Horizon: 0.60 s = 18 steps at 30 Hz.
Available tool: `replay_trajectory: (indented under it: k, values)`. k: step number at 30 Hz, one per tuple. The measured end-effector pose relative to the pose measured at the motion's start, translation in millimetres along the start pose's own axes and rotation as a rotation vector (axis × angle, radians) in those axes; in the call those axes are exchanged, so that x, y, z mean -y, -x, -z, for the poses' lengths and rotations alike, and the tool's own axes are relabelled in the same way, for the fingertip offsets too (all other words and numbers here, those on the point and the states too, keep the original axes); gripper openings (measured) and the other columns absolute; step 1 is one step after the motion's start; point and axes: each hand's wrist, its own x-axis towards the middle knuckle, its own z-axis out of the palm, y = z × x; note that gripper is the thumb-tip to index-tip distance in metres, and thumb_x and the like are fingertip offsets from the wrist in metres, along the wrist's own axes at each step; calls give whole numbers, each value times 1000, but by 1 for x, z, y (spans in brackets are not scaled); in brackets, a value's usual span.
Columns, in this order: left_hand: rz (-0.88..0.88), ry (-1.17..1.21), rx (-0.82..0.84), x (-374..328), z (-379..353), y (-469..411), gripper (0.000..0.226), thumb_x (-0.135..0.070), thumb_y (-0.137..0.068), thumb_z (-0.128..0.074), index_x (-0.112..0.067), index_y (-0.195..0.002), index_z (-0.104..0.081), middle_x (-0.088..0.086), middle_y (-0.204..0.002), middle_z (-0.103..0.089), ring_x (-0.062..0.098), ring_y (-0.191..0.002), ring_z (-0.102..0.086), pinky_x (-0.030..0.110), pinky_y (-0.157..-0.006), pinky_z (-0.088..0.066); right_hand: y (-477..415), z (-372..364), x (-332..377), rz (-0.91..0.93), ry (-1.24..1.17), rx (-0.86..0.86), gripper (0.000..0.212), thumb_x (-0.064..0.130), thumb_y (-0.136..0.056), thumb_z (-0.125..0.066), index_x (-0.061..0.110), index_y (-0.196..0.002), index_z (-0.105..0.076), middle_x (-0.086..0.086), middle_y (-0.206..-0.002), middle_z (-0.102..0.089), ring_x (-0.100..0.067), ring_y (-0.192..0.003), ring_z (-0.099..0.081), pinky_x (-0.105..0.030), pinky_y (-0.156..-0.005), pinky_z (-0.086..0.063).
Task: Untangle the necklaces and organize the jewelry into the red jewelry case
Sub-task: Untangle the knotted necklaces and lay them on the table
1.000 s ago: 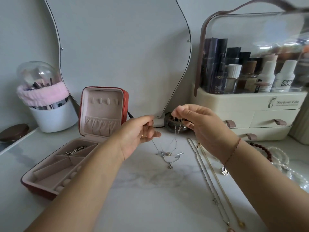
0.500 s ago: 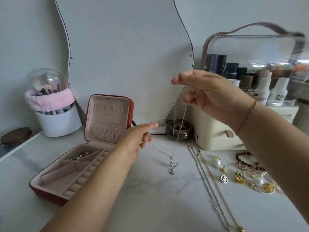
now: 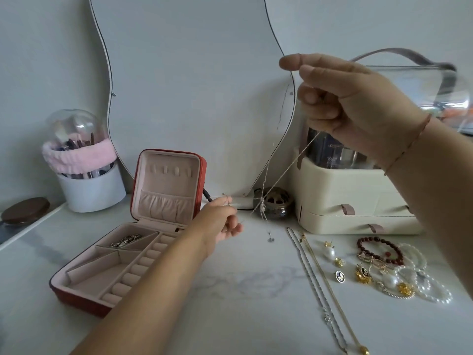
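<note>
1. Rising well above where it had been a second earlier, the right hand [image 3: 353, 98] had drawn the thin chains [image 3: 286, 172] up off the bench [image 3: 243, 290]. They ran taut from its fingers down to a knot [image 3: 262, 206] hanging over the bench's back middle.
2. The left hand [image 3: 217, 222] had stayed low, just beside the lid of the red case [image 3: 84, 298], its grip pinching one chain end between thumb and fingertip. The right hand's grip pinched the upper strands between thumb and curled fingers.
3. Stretching the strands apart probably showed where they crossed, but the knot was not yet undone. A small pendant [image 3: 270, 238] hung below it; whether it touched the bench could not be told.
4. The red case stood open near the bench's left edge, with its lid upright toward the back edge. One silvery piece [image 3: 126, 240] lay in the far triangular compartment. The other compartments and the ring rolls showed nothing, and nothing hung from the lid's hooks.
5. Two straightened necklaces [image 3: 314, 283], one silver and one gold, lay side by side from the middle toward the near edge. Earrings, a dark bead bracelet and pearl strands sat in a loose heap [image 3: 384, 270] near the right edge. Most of the sorting seemed still to come.
6. A cream organizer [image 3: 345, 190] at the back right corner held bottles under a clear cover. A white brush holder [image 3: 92, 190] at the back left held brushes under a dome.
</note>
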Motion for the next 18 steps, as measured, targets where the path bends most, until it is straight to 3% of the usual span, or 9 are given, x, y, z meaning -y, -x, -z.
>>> replay_trajectory:
  k: [5, 13, 18]
  values:
    - [-32, 77, 97, -4, 0, 5, 44, -7, -100, -41, -15, -143, -39, -7, -41, -30, 7, -34, -26, 24, -52, -41, 8, 13, -1, -94, 215, 24, 27, 13, -95, -50, 12, -120, -60, 2, -57, -42, -9, -46, -19, -23, -44, -10]
    - [-350, 334, 426, -36, 4, 30, 37, -9, -93, -37, -14, -127, -52, -9, -36, -25, 3, -29, -22, 18, -40, -34, 38, 22, -37, -405, 310, 269, 43, 26, -79, -57, 29, -123, -59, 1, -62, -46, -11, -49, -27, -20, -43, -22]
    - [-392, 434, 542, -39, 9, 35, 42, -15, -89, -39, -13, -130, -51, -10, -36, -29, 2, -31, -26, 17, -43, -33, 64, 5, -76, -524, 230, 380, 38, 25, -80, -57, 24, -118, -61, 0, -62, -46, -9, -47, -33, -20, -43, -25]
